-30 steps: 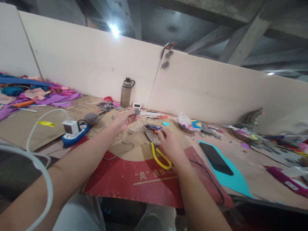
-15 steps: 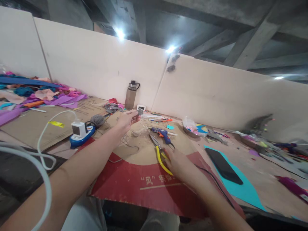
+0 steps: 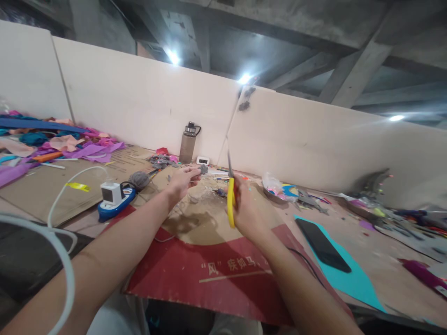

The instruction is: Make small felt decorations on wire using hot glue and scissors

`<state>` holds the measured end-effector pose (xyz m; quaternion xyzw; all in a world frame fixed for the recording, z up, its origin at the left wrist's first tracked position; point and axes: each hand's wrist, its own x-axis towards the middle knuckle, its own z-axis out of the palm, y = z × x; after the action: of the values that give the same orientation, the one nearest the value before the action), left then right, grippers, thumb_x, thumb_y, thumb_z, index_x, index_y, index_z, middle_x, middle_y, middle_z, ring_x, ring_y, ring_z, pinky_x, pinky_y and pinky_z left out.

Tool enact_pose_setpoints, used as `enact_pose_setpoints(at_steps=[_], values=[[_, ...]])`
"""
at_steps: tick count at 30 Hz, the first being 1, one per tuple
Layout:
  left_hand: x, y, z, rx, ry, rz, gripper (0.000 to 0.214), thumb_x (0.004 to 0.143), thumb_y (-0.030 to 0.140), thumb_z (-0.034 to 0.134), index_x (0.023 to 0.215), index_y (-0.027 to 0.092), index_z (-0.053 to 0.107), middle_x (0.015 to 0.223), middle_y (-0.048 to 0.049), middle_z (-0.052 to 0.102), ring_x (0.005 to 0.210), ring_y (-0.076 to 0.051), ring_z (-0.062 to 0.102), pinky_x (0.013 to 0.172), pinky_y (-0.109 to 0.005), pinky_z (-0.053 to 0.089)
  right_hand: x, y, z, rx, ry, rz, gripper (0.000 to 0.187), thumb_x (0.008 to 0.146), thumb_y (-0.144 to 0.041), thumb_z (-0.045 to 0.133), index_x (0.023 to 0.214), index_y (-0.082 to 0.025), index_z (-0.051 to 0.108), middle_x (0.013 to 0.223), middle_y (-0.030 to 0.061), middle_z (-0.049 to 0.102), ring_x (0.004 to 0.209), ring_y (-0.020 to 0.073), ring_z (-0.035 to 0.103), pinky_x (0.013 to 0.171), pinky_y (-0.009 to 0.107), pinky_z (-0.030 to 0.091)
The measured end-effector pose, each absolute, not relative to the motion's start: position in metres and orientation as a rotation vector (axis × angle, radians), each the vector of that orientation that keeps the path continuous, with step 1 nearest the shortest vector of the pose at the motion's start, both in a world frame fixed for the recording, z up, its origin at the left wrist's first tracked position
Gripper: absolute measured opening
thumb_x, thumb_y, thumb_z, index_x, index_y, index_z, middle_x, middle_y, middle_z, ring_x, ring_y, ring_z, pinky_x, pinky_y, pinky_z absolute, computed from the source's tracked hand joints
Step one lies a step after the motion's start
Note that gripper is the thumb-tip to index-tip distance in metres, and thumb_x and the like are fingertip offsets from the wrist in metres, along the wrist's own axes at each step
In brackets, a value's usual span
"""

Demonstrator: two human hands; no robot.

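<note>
Between the fingertips of my left hand (image 3: 185, 181) is a small grey piece (image 3: 203, 170), fluffy or felt-like; its exact kind is too small to make out. My right hand (image 3: 246, 204) grips yellow-handled scissors (image 3: 231, 204) raised above the cardboard, blades pointing up and away. The scissors and the grey piece are apart. Partly hidden behind the right hand lies a blue glue gun (image 3: 220, 191) on the cardboard sheet (image 3: 223, 232). A ball of grey yarn (image 3: 139, 179) sits left of my left hand.
A bottle (image 3: 187, 143) stands against the white partition (image 3: 139, 93). At left are a power strip (image 3: 117, 204) with a cable and a heap of coloured scraps (image 3: 66, 142). To the right, a black phone (image 3: 323, 244) lies on turquoise sheet (image 3: 363, 286), with a bowl (image 3: 275, 195) beyond.
My right hand has lifted the scissors off the cardboard, swinging their blades upward. The left hand keeps the grey piece in nearly the same place. The view has shifted slightly.
</note>
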<state>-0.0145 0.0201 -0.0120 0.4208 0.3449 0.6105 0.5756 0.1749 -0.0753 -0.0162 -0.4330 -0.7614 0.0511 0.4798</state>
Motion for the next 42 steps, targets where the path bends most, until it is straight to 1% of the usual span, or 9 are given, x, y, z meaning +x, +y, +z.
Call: enact_pose_setpoints(at_steps=[2, 5, 8, 11, 16, 20, 28, 37, 42], values=[[-0.018, 0.023, -0.012, 0.997, 0.813, 1.463, 0.020, 0.063, 0.024, 0.076, 0.074, 0.012, 0.063, 0.070, -0.0017, 0.063, 0.061, -0.008, 0.058, 0.055, -0.019, 0.042, 0.167, -0.062, -0.009, -1.001, -1.769, 0.176, 0.059, 0.073, -0.018, 0.051, 0.129, -0.023, 0.036, 0.113, 0.0084, 0.056, 0.091, 0.0157, 0.059, 0.078, 0.028, 0.049], [-0.022, 0.028, -0.008, 0.921, 0.842, 1.520, 0.016, 0.065, 0.021, 0.073, 0.074, 0.013, 0.063, 0.070, -0.0011, 0.062, 0.061, -0.008, 0.059, 0.053, -0.019, 0.041, 0.166, -0.050, -0.008, -1.060, -1.654, 0.234, 0.041, 0.078, -0.029, 0.053, 0.117, -0.020, 0.045, 0.081, 0.0006, 0.058, 0.066, 0.0126, 0.054, 0.061, 0.025, 0.045], [-0.022, 0.030, -0.005, 0.870, 0.865, 1.535, 0.012, 0.066, 0.019, 0.071, 0.073, 0.013, 0.062, 0.066, -0.0008, 0.061, 0.058, -0.008, 0.058, 0.050, -0.018, 0.041, 0.175, -0.047, -0.018, -1.168, -1.716, 0.166, 0.030, 0.081, -0.035, 0.051, 0.106, -0.019, 0.053, 0.069, -0.0014, 0.055, 0.061, 0.0136, 0.051, 0.059, 0.025, 0.040], [-0.018, 0.027, -0.006, 0.926, 0.829, 1.504, 0.013, 0.066, 0.019, 0.072, 0.072, 0.012, 0.062, 0.063, -0.0009, 0.061, 0.055, -0.008, 0.057, 0.050, -0.018, 0.043, 0.180, -0.047, -0.028, -1.251, -1.825, 0.078, 0.030, 0.083, -0.034, 0.048, 0.107, -0.018, 0.057, 0.076, 0.0021, 0.059, 0.068, 0.0156, 0.053, 0.063, 0.026, 0.040], [-0.012, 0.018, -0.007, 0.991, 0.819, 1.471, 0.017, 0.063, 0.019, 0.073, 0.076, 0.012, 0.065, 0.065, -0.0007, 0.060, 0.052, -0.006, 0.053, 0.048, -0.018, 0.042, 0.175, -0.046, -0.036, -1.442, -1.962, -0.104, 0.038, 0.081, -0.026, 0.049, 0.118, -0.021, 0.051, 0.090, 0.0053, 0.062, 0.080, 0.0183, 0.056, 0.071, 0.028, 0.040], [-0.010, 0.014, -0.005, 1.043, 0.831, 1.450, 0.019, 0.061, 0.022, 0.074, 0.076, 0.012, 0.067, 0.069, -0.0008, 0.060, 0.051, -0.004, 0.047, 0.045, -0.015, 0.038, 0.174, -0.048, -0.035, -1.624, -1.981, -0.209, 0.031, 0.083, -0.025, 0.045, 0.114, -0.025, 0.052, 0.098, 0.0068, 0.062, 0.084, 0.0199, 0.058, 0.068, 0.028, 0.039], [-0.006, 0.013, -0.005, 1.117, 0.784, 1.430, 0.023, 0.058, 0.024, 0.076, 0.075, 0.012, 0.069, 0.069, -0.0017, 0.060, 0.052, -0.004, 0.046, 0.045, -0.015, 0.034, 0.173, -0.052, -0.029, -1.714, -2.011, -0.335, 0.031, 0.088, -0.030, 0.042, 0.117, -0.028, 0.052, 0.099, 0.0063, 0.062, 0.088, 0.0216, 0.059, 0.068, 0.029, 0.039], [-0.005, 0.012, -0.004, 1.141, 0.758, 1.443, 0.020, 0.060, 0.024, 0.075, 0.074, 0.011, 0.068, 0.068, -0.0022, 0.060, 0.050, -0.004, 0.044, 0.045, -0.017, 0.033, 0.174, -0.050, -0.028, -1.721, -2.032, -0.361, 0.034, 0.091, -0.025, 0.038, 0.122, -0.027, 0.051, 0.098, 0.0086, 0.062, 0.091, 0.0217, 0.057, 0.071, 0.029, 0.039], [-0.003, 0.011, -0.004, 1.169, 0.769, 1.460, 0.020, 0.061, 0.025, 0.074, 0.073, 0.010, 0.068, 0.065, -0.0020, 0.060, 0.049, -0.004, 0.042, 0.045, -0.018, 0.030, 0.173, -0.050, -0.028, -1.765, -2.036, -0.364, 0.033, 0.091, -0.025, 0.036, 0.121, -0.028, 0.050, 0.097, 0.0082, 0.061, 0.087, 0.0216, 0.057, 0.067, 0.028, 0.039]])
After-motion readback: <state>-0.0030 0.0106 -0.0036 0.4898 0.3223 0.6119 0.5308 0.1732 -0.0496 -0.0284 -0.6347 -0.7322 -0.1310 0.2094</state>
